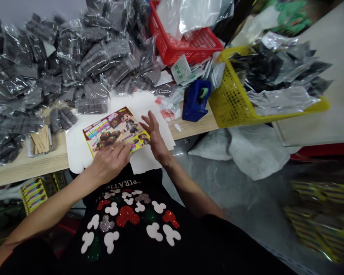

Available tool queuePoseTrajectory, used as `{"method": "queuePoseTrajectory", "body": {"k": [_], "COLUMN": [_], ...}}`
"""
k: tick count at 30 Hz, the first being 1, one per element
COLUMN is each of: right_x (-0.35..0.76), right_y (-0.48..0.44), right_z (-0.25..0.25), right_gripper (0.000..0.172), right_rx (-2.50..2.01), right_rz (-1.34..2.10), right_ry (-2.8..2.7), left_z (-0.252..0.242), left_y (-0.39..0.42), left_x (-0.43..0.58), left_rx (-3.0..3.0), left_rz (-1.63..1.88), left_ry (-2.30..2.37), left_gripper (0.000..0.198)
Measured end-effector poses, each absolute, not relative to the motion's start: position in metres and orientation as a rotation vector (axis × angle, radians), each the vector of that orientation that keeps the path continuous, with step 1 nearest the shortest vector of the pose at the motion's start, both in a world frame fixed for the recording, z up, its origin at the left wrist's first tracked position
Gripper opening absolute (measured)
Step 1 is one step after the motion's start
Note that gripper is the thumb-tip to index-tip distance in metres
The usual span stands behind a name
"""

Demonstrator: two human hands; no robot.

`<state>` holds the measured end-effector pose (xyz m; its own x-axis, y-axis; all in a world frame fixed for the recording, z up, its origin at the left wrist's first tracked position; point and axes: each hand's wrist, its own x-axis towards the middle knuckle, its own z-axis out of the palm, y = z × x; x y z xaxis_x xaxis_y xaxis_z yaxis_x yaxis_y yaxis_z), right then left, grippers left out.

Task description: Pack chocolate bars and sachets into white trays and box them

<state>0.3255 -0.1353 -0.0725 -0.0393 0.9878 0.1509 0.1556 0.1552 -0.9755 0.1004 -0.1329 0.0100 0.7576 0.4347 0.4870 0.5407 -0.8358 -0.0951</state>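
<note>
Left hand (110,162) lies open on printed card (114,128) | right hand (155,135) open by its edge | white board (77,149) overhangs bench (25,166)

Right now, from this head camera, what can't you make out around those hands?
All in the head view:
- Printed sheet: the left hand covers its lower edge; the small print is too small to read.
- Red basket: plastic bags hide its contents, and the top edge cuts it off.
- Grey packets: shiny wrapping obscures details.
- Striped packs: blurred, cut off by the picture's edge.
</note>
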Motion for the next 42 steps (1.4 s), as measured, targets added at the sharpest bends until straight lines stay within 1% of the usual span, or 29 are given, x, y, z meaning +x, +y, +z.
{"method": "queuePoseTrajectory", "body": {"k": [3, 5, 7, 9, 12, 14, 16, 20, 24, 29, 32, 34, 37, 39, 42], "right_x": [0.328, 0.341, 0.363, 0.389, 0.422, 0.434, 0.439, 0.442, 0.435, 0.38, 0.344, 0.334, 0.338, 0.346, 0.358], "right_y": [-0.128, -0.123, -0.121, -0.125, -0.137, -0.143, -0.146, -0.14, -0.133, -0.122, -0.111, -0.105, -0.099, -0.096, -0.091], "right_z": [-0.074, -0.069, -0.062, -0.058, -0.061, -0.068, -0.076, -0.083, -0.069, -0.032, -0.017, -0.013, -0.014, -0.018, -0.028], "right_gripper": [0.094, 0.089, 0.074, 0.058, 0.046, 0.042, 0.038, 0.031, 0.025, 0.022, 0.024, 0.027, 0.039, 0.043, 0.042], "right_rx": [-1.305, -1.384, -1.497, -1.697, -2.061, -2.262, -2.4, -2.483, -2.421, -1.795, -1.576, -1.53, -1.539, -1.564, -1.592], "right_rz": [0.952, 0.829, 0.634, 0.406, 0.183, 0.131, 0.096, 0.037, 0.041, 0.08, 0.167, 0.216, 0.265, 0.283, 0.317], "right_ry": [-1.399, -1.404, -1.462, -1.571, -1.738, -1.793, -1.781, -1.759, -1.775, -2.003, -2.189, -2.268, -2.22, -2.115, -1.975], "left_z": [0.029, 0.052, 0.078, 0.102, 0.132, 0.144, 0.15, 0.149, 0.141, 0.134, 0.133, 0.133, 0.131, 0.125, 0.11], "left_y": [-0.12, -0.11, -0.1, -0.091, -0.075, -0.061, -0.048, -0.034, -0.044, -0.059, -0.058, -0.056, -0.053, -0.051, -0.046], "left_x": [0.095, 0.093, 0.092, 0.094, 0.101, 0.106, 0.108, 0.106, 0.1, 0.092, 0.083, 0.074, 0.054, 0.039, 0.015], "left_rx": [-2.714, -2.686, -2.666, -2.618, -2.514, -2.475, -2.459, -2.404, -2.425, -2.533, -2.479, -2.435, -2.361, -2.321, -2.235], "left_rz": [-0.544, -0.428, -0.321, -0.205, -0.027, -0.02, -0.107, -0.212, -0.176, -0.239, -0.283, -0.294, -0.401, -0.562, -0.83], "left_ry": [-0.935, -1.049, -1.138, -1.256, -1.462, -1.578, -1.664, -1.814, -1.852, -1.655, -1.634, -1.624, -1.619, -1.591, -1.59], "left_gripper": [0.03, 0.032, 0.032, 0.036, 0.045, 0.048, 0.052, 0.053, 0.052, 0.047, 0.048, 0.048, 0.046, 0.044, 0.041]}}
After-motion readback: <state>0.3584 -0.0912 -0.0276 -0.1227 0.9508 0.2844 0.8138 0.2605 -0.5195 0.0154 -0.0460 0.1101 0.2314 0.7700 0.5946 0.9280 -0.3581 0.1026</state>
